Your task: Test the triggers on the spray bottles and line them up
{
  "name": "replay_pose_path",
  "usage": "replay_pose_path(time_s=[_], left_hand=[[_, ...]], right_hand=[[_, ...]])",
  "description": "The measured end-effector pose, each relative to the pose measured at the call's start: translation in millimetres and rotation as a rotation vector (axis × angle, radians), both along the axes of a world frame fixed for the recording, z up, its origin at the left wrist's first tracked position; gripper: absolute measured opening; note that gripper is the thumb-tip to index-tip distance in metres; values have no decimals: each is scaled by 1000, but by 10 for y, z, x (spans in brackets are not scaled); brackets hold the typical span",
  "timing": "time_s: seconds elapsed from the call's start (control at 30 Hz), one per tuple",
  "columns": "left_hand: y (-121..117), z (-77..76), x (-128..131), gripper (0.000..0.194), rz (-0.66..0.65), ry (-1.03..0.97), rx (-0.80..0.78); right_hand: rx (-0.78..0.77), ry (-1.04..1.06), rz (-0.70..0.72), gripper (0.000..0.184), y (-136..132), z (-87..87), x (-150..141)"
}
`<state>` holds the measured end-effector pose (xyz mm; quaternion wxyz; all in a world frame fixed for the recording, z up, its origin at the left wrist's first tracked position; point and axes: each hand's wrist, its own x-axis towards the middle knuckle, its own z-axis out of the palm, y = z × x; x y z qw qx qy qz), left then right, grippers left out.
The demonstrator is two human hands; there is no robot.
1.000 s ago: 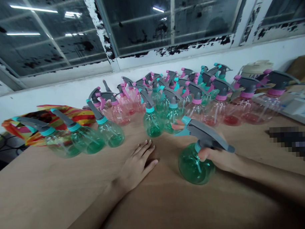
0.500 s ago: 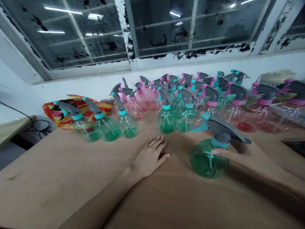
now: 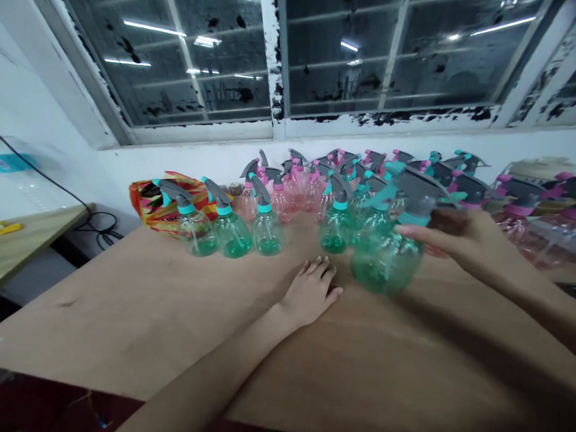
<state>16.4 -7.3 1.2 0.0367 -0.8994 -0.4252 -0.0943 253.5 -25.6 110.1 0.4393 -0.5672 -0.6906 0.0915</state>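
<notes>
My right hand (image 3: 459,235) grips a green spray bottle (image 3: 388,260) by its neck, just under the grey and teal trigger head. Motion blurs the bottle, which hangs above the table with its nozzle toward the left. Flat on the wooden table (image 3: 178,320) lies my left hand (image 3: 312,291), fingers spread, holding nothing. Beyond its fingertips stands another green spray bottle (image 3: 334,230). Farther left, three green spray bottles (image 3: 232,237) form a short row. Behind the held bottle, pink and green spray bottles are crowded together and partly hidden.
A red and yellow plastic bag (image 3: 150,205) lies behind the left row. Pink spray bottles (image 3: 517,224) stand at the right. A black cable (image 3: 104,229) coils beside a second table (image 3: 43,228) on the left. Along the back runs a wall with windows (image 3: 226,73).
My right hand has raised the green spray bottle off its lower spot, toward the back bottles. My left hand still rests on the table. The view has swung somewhat left.
</notes>
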Motion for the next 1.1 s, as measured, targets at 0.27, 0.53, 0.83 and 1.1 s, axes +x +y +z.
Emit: replay_pose_path(time_s=[0.27, 0.53, 0.83, 1.1], left_hand=[[-41, -18, 19, 45, 14, 13, 13], [-56, -85, 28, 46, 18, 27, 17], [-66, -93, 33, 47, 21, 25, 12], [-58, -79, 32, 47, 20, 21, 5]], right_hand=[[83, 63, 150, 45, 491, 239, -930], [105, -90, 102, 50, 977, -173, -1366], [77, -109, 96, 46, 1197, -403, -1431], [65, -13, 125, 46, 999, -404, -1370]])
